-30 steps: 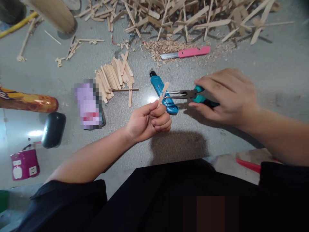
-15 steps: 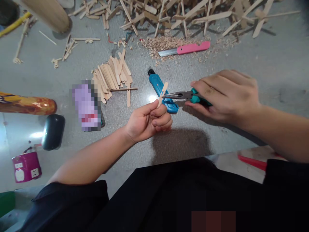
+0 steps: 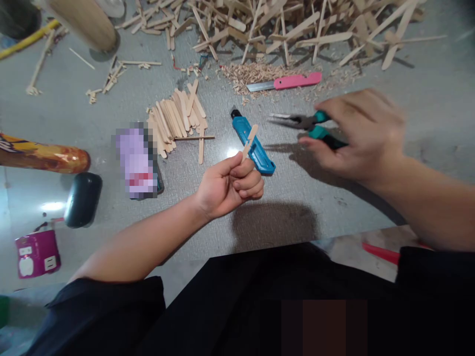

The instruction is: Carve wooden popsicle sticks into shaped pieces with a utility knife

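Note:
Pinched between thumb and fingers, a popsicle stick (image 3: pixel 253 132) with a notch cut in its edge points up from my left hand (image 3: pixel 232 184). My right hand (image 3: pixel 365 133) grips needle-nose pliers (image 3: pixel 306 121) by their teal and black handles. The pliers' jaws are clear of the stick, up and to its right. Under the stick lies a blue utility knife (image 3: pixel 250 141) on the table. Beyond it, a pink folding knife (image 3: pixel 298 81) rests with its blade out beside a heap of wood chips (image 3: pixel 256 73).
Left of my hands lie a pile of popsicle sticks (image 3: pixel 168 121) and a blurred-out phone (image 3: pixel 135 160). Crossed sticks (image 3: pixel 293 29) fill the far side. At left are a black case (image 3: pixel 83 200), a purple plug adapter (image 3: pixel 37 253), an orange-patterned tube (image 3: pixel 44 154) and a wooden cylinder (image 3: pixel 87 24).
My right hand has drawn the pliers off the stick, moving them up and right. A notch now shows in the stick. My left hand stays nearly where it was.

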`<state>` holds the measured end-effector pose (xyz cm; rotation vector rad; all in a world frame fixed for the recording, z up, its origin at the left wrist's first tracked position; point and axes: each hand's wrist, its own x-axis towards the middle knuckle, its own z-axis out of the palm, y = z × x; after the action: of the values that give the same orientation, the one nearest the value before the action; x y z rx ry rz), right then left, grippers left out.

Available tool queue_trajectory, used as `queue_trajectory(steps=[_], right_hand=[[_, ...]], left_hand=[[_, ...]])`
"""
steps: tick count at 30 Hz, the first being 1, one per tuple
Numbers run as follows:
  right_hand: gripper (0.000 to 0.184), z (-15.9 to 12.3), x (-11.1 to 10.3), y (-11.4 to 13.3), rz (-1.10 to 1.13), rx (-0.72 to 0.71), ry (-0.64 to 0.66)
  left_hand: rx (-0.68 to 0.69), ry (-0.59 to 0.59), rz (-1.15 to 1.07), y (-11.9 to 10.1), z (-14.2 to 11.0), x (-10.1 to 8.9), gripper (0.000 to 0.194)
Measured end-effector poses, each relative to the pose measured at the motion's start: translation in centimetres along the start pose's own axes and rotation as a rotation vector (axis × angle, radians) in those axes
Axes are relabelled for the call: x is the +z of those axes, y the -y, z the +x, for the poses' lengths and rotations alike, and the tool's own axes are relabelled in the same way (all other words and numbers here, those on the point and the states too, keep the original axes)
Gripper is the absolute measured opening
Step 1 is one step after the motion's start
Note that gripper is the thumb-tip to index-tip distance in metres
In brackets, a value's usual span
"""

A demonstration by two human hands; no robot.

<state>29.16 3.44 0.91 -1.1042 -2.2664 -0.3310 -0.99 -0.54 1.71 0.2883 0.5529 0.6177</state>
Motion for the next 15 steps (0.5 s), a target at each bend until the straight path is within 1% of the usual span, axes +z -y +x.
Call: queue_trajectory(steps=[2,6,8,10,14,15], right_hand=[[0.046,-0.1,0.3,0.4,0.001,-0.047,0.061],[0.045,-0.2,0.5,1.1,-0.015,-0.077,0.049],[0.046,-0.3,0.4,1.3,0.013,-0.070,0.031],[0.046,-0.3,0.1,1.3,0.051,-0.053,0.046],[0.045,-0.5,-0.7,1.6,0.112,0.054,0.204],[0.045,-0.6,-0.9,1.7,0.116,0.078,0.222]], left_hand=[[0.028,-0.014,0.003,-0.1,0.0,0.2,0.059],[0.072,-0.023,0.049,-0.1,-0.1,0.4,0.061],[0.063,-0.013,0.073,-0.1,0.0,0.4,0.062],[0.045,-0.006,0.097,-0.2,0.0,0.5,0.063],[0.033,0.003,0.115,-0.4,0.2,0.5,0.062],[0.033,0.002,0.113,-0.5,0.2,0.5,0.062]])
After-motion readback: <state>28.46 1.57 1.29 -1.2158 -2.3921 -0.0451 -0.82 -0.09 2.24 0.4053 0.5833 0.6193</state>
